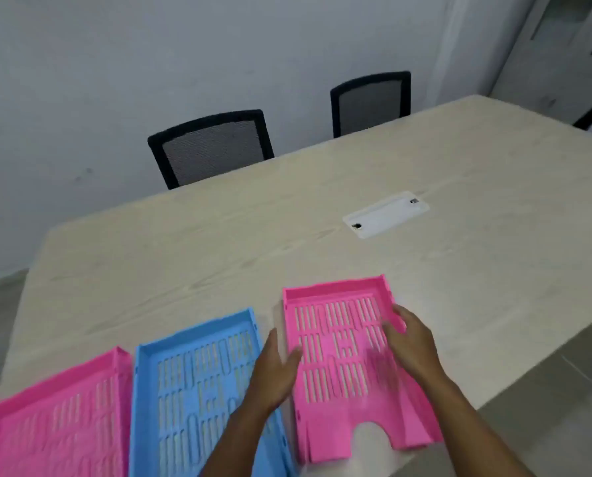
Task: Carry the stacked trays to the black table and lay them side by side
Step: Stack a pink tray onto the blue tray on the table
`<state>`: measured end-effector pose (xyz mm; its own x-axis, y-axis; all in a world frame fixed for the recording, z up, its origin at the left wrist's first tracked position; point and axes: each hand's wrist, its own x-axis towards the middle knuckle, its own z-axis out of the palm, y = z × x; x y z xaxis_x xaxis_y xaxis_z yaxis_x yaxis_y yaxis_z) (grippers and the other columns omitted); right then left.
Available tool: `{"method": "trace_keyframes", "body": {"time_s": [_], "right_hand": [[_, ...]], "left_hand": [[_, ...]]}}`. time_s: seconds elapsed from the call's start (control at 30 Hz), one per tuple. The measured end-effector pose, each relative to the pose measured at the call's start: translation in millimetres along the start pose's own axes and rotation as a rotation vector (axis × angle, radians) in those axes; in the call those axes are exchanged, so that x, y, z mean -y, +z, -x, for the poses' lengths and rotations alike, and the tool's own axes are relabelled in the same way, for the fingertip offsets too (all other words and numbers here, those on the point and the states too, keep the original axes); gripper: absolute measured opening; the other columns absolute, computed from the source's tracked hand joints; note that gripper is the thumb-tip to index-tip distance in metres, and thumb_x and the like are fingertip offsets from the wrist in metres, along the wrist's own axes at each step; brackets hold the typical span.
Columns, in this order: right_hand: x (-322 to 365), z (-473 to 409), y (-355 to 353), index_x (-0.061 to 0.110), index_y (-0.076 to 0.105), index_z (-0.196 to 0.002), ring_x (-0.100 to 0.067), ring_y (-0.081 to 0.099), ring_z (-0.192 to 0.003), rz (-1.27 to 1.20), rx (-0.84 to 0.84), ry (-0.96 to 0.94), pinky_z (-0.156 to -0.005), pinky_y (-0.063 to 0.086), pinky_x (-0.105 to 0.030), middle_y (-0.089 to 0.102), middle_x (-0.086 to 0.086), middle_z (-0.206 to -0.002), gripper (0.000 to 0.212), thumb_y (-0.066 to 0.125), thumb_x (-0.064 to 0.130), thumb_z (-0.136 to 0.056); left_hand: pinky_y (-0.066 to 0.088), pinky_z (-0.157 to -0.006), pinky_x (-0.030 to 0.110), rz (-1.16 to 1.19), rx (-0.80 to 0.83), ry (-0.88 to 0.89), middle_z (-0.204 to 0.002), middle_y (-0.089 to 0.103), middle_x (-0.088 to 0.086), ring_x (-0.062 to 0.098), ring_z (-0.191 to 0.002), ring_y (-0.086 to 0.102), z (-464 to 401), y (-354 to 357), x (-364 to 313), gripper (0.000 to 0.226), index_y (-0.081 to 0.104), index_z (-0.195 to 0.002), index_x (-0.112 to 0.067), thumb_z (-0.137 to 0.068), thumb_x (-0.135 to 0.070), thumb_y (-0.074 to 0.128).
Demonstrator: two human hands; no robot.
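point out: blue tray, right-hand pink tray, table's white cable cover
blue tray (pixel 198 380), head view, slotted floor.
right-hand pink tray (pixel 336 352), head view, slotted floor.
white cable cover (pixel 386 215), head view, middle of lid.

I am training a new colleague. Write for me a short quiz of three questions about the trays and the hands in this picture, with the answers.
1. How many trays lie on the light wooden table, and in which colours?
2. True or false: the blue tray lies between the two pink ones.
3. Which tray do both hands touch? A) left pink tray B) blue tray C) right pink tray

Key
1. Three: two pink, one blue, side by side.
2. True.
3. C. The left hand rests at its left edge, and the right hand at its right wall. Neither hand is closed around it.
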<state>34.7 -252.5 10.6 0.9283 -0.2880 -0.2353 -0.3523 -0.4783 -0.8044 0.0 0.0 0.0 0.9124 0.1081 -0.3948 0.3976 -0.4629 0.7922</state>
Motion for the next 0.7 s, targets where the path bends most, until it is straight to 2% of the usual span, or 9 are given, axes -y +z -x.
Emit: {"method": "trace_keyframes", "body": {"time_s": [0.1,0.2,0.27,0.33,0.43,0.5,0.57,0.7], "right_hand": [[-29.8,12.5,0.4,0.003,0.04,-0.15,-0.031,0.044,-0.14,0.032,0.011,0.13,-0.114,0.033,-0.037,0.045,-0.017,-0.153,0.058,0.061,0.015,-0.097],[-46.9,15.2,2.4,0.004,0.038,-0.152,-0.032,0.046,-0.139,0.032,0.021,0.182,-0.115,0.035,-0.042,0.048,-0.017,-0.151,0.057,0.057,0.013,-0.098],[-49.2,10.1,0.4,0.007,0.049,-0.145,-0.033,0.059,-0.125,0.051,0.012,0.175,-0.107,0.046,-0.043,0.061,-0.018,-0.139,0.047,0.052,0.01,-0.098],[-50.9,6.0,-4.1,0.008,0.06,-0.13,-0.031,0.07,-0.097,0.098,-0.002,0.173,-0.086,0.057,-0.038,0.073,-0.018,-0.115,0.036,0.047,0.009,-0.097],[-35.7,6.5,-20.3,0.014,0.067,-0.1,-0.024,0.07,-0.069,0.119,-0.035,0.094,-0.056,0.05,-0.023,0.073,-0.008,-0.081,0.023,0.046,0.004,-0.096],[-18.7,6.0,-29.0,0.016,0.066,-0.096,-0.019,0.065,-0.064,0.123,-0.076,0.037,-0.052,0.043,-0.021,0.071,-0.007,-0.077,0.023,0.047,0.002,-0.096],[0.4,5.5,-31.0,0.014,0.065,-0.095,-0.014,0.062,-0.063,0.114,-0.089,-0.019,-0.052,0.042,-0.021,0.068,-0.004,-0.075,0.021,0.048,0.002,-0.095],[40.1,18.0,-10.7,0.016,0.065,-0.099,-0.005,0.061,-0.067,0.079,-0.027,-0.117,-0.053,0.04,-0.018,0.069,-0.001,-0.078,0.02,0.049,0.005,-0.096]], "left_hand": [[0.017,-0.12,0.034,0.033,0.099,-0.119,-0.166,0.011,0.01,0.023,-0.152,0.02,2.6,16.5,3.3,0.084,0.001,-0.158,-0.011,-0.098,-0.041,0.051],[0.02,-0.12,0.036,0.053,0.146,-0.171,-0.167,0.011,0.007,0.023,-0.151,0.02,9.4,28.5,2.7,0.084,0.001,-0.158,-0.015,-0.097,-0.041,0.053],[0.021,-0.119,0.036,0.069,0.153,-0.158,-0.167,0.013,0.005,0.023,-0.151,0.022,13.7,31.5,-1.9,0.083,0.002,-0.158,-0.019,-0.097,-0.04,0.054],[0.022,-0.118,0.035,0.063,0.164,-0.119,-0.166,0.016,0.003,0.021,-0.15,0.023,16.8,33.3,-3.5,0.08,0.002,-0.158,-0.02,-0.098,-0.038,0.053],[0.023,-0.11,0.026,0.127,0.147,-0.033,-0.162,0.026,-0.001,0.003,-0.137,0.025,20.9,30.9,-11.7,0.077,0.007,-0.158,-0.022,-0.098,-0.034,0.055],[0.021,-0.11,0.026,0.193,0.1,0.014,-0.163,0.023,-0.002,0.0,-0.132,0.023,21.5,26.5,-17.0,0.08,0.007,-0.158,-0.024,-0.096,-0.035,0.058],[0.018,-0.117,0.03,0.261,0.023,0.03,-0.165,0.016,-0.003,0.002,-0.141,0.019,23.3,19.4,-23.6,0.083,0.007,-0.157,-0.026,-0.094,-0.036,0.06],[0.021,-0.112,0.026,0.354,-0.134,0.061,-0.161,0.024,-0.007,0.007,-0.144,0.023,27.0,-22.4,-25.1,0.078,0.017,-0.157,-0.024,-0.093,-0.034,0.061]]}}
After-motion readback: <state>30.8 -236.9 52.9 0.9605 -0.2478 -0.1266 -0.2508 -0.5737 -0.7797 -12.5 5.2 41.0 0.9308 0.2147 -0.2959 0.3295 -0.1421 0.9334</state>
